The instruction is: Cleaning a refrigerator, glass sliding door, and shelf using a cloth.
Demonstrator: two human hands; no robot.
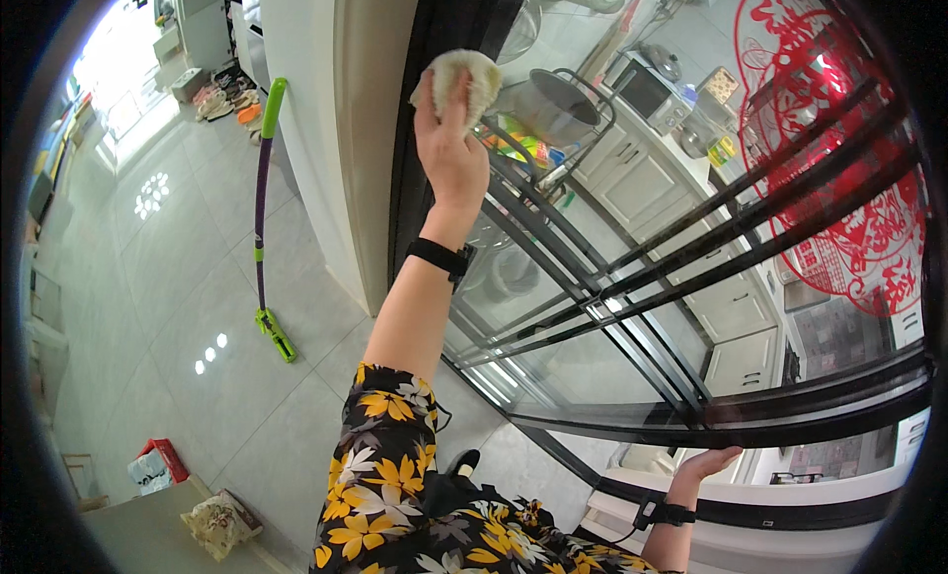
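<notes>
My left hand (453,155) presses a pale, fluffy cloth (465,85) against the upper left part of a glass sliding door, beside its black frame (415,129). The fingers lie over the cloth. My right hand (707,464) is at the lower right, its fingers touching the black edge (785,429) of the door panel; whether they grip it cannot be told. Dark crossbars (740,229) run across the glass, and a red paper-cut decoration (837,144) is on the pane at the right.
A green and purple mop (261,203) stands by the wall at the left. Shoes (222,96) lie farther back. Behind the glass are a rack with a large pot (555,107), a microwave (652,92) and white cabinets (637,181). A bag (221,523) lies at the lower left.
</notes>
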